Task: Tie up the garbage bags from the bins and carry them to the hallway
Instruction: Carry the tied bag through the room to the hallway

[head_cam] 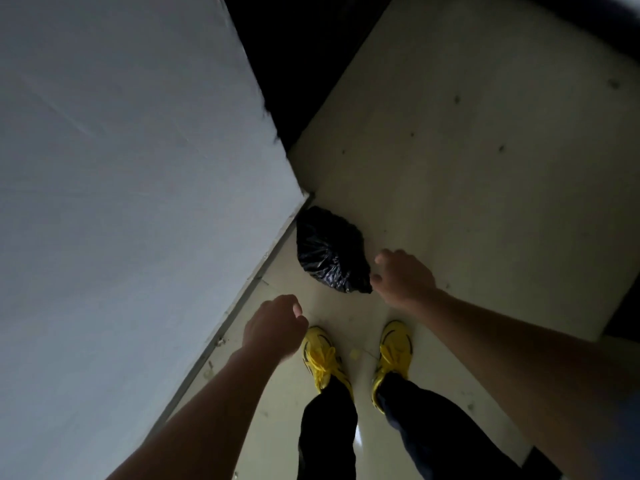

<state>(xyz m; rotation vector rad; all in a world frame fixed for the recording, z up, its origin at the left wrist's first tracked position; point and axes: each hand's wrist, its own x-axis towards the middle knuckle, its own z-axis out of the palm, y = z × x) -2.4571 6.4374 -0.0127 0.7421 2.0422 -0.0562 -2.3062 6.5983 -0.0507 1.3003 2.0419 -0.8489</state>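
Note:
A black garbage bag [330,252] lies on the pale tiled floor, close to the foot of a white wall. My right hand [403,277] hovers just right of the bag's near end, fingers apart and empty; whether it touches the bag I cannot tell. My left hand [275,325] hangs lower and to the left, fingers curled loosely inward with nothing in them, apart from the bag.
A white wall [131,188] fills the left side and ends at a corner just above the bag. Beyond the corner is a dark opening [287,64]. My yellow shoes [323,358] stand on the floor [467,188] just behind the bag. Small scraps lie between them.

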